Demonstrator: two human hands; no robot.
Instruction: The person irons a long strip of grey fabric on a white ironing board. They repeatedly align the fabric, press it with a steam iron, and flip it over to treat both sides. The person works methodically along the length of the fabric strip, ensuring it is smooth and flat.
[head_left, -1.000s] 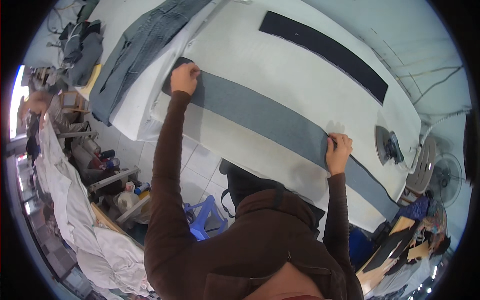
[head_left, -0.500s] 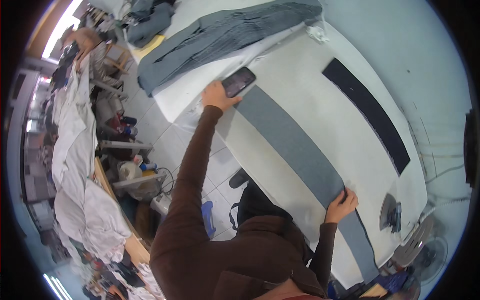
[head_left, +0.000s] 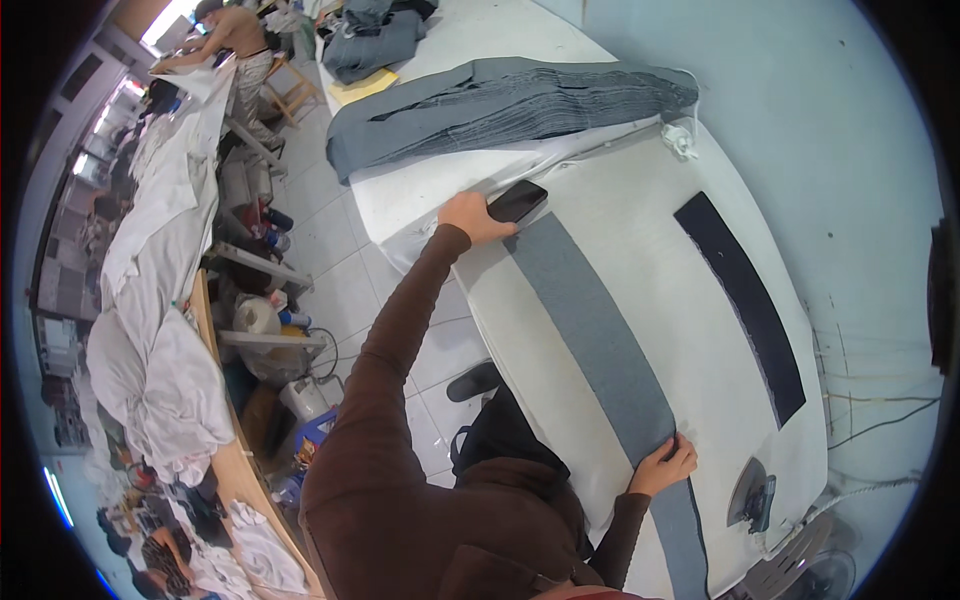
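Observation:
A long grey fabric strip lies slantwise across the white padded table. At its far end, my left hand is closed round the near end of a black phone; its thumb is by the strip's corner, and some of the fingers are hidden. Further down, my right hand grips the strip's right edge with curled fingers. Below that hand the grey band runs on toward the lower edge, looking narrower with a dark edge line. A separate black strip rests to the right, touched by neither hand.
An iron stands right of my right hand, its hose trailing to the wall. A long stack of grey cut fabric lies beyond the phone. White cloth covers a bench at left; a person bends over work at the far left.
The view has shifted, so the whole scene sits lower. The phone's screen looks darker now. Both hands keep nearly the same places on the phone and the strip.

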